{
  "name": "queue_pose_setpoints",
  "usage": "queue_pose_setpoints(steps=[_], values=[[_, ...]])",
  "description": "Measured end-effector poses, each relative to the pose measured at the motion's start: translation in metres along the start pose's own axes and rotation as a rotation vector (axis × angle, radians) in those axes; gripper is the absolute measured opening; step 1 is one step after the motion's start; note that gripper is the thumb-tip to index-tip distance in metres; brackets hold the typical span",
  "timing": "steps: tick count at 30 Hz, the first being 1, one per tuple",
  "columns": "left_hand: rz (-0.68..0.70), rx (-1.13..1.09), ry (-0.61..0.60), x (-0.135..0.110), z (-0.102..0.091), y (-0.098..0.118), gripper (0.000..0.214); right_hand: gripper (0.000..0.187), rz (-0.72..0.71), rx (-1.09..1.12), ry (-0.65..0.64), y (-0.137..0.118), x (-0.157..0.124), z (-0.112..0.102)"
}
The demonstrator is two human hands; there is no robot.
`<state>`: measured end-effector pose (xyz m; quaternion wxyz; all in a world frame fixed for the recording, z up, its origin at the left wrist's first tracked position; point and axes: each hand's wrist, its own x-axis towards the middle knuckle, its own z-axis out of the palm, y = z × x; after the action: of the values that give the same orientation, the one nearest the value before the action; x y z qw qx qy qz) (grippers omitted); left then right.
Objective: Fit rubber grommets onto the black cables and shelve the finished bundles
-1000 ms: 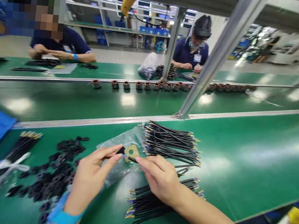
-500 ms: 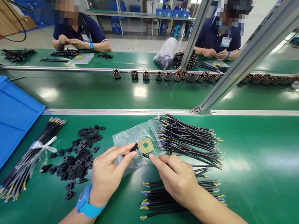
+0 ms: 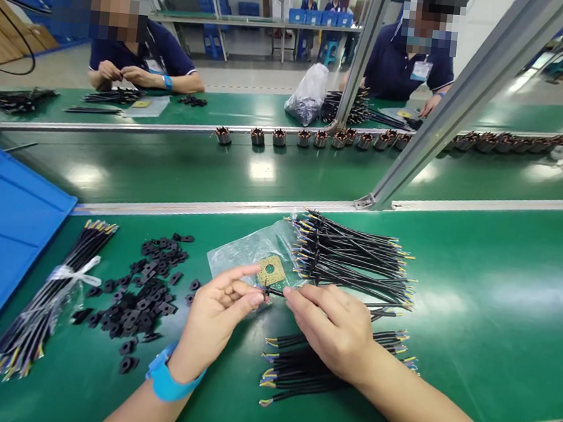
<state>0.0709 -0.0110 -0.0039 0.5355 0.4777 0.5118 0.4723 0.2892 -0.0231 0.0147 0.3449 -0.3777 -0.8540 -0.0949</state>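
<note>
My right hand (image 3: 332, 329) pinches a short black cable (image 3: 277, 292) between thumb and forefinger. A small black rubber grommet (image 3: 266, 292) sits around that cable near its left end. My left hand (image 3: 225, 308) is closed at this end, thumb against the curled fingers, with the forefinger stretched out above; the wire tips are mostly hidden in its grasp. Just behind the fingers, a tan square plate with a round hole (image 3: 270, 273) rests on a clear plastic bag (image 3: 232, 249). Under my right forearm lie several loose black cables (image 3: 296, 368) with coloured wire ends.
Loose black grommets (image 3: 137, 306) are heaped left, beside a tied cable bundle (image 3: 53, 302) and a blue bin (image 3: 5, 237). Cables with grommets (image 3: 352, 251) are piled behind my right hand. Beyond the metal rail (image 3: 212, 206) stand copper-wound motor cores (image 3: 279, 138); two co-workers sit opposite.
The grommet, earlier between my left fingers at the wire tips, now sits around the cable. My left forefinger has lifted off. The view has shifted slightly, and the right co-worker's hand has moved.
</note>
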Motion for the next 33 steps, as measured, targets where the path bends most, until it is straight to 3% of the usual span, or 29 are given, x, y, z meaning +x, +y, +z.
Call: queue_pose_setpoints(steps=[3, 8, 14, 21, 26, 29, 33], values=[[-0.072, -0.029, -0.077, 0.001, -0.002, 0.000, 0.025, 0.022, -0.063, 0.006, 0.000, 0.001, -0.001, -0.004], [0.193, 0.172, -0.166, 0.001, -0.009, -0.001, 0.015, 0.011, 0.058, 0.178, -0.027, -0.004, 0.003, -0.002], [0.403, 0.183, -0.293, 0.003, -0.009, 0.001, 0.023, 0.019, 0.249, 0.525, -0.162, -0.009, 0.004, 0.000], [0.340, 0.106, -0.420, 0.001, -0.006, -0.005, 0.018, 0.031, 0.312, 0.724, -0.284, -0.007, 0.003, 0.002], [0.375, 0.210, -0.412, 0.005, -0.010, -0.004, 0.020, 0.034, 0.247, 0.618, -0.267, -0.002, 0.005, 0.001], [0.389, 0.382, -0.301, 0.012, -0.033, 0.005, 0.047, 0.024, 0.173, 0.393, -0.168, 0.011, 0.008, -0.005], [0.210, 0.705, 0.132, 0.019, -0.084, 0.012, 0.060, 0.017, 0.165, 0.185, -0.119, 0.033, 0.009, -0.012]])
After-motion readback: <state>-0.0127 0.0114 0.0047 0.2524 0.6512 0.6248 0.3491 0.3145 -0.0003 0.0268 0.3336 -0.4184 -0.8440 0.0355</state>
